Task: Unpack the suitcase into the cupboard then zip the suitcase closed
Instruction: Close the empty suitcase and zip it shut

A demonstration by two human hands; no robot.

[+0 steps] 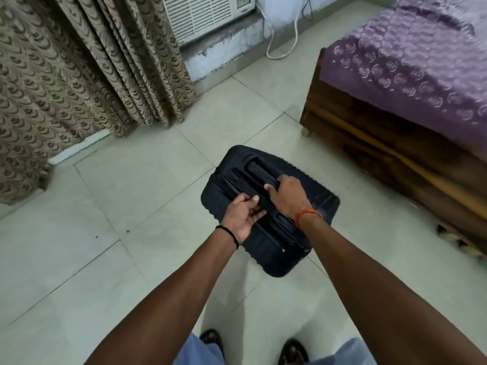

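Both hands grip: right hand (286, 196) wraps the suitcase (266, 214) handle (259, 172), left hand (243, 214) pinches something at seven o'clock; the upright case may topple.

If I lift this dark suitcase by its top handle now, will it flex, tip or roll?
The suitcase looks ribbed and hard-shelled, so it probably stays stiff. It stands upright on smooth floor tiles, so it could slide or tip if pushed. The right hand grips the handle and the left hand pinches beside it; its weight cannot be judged.
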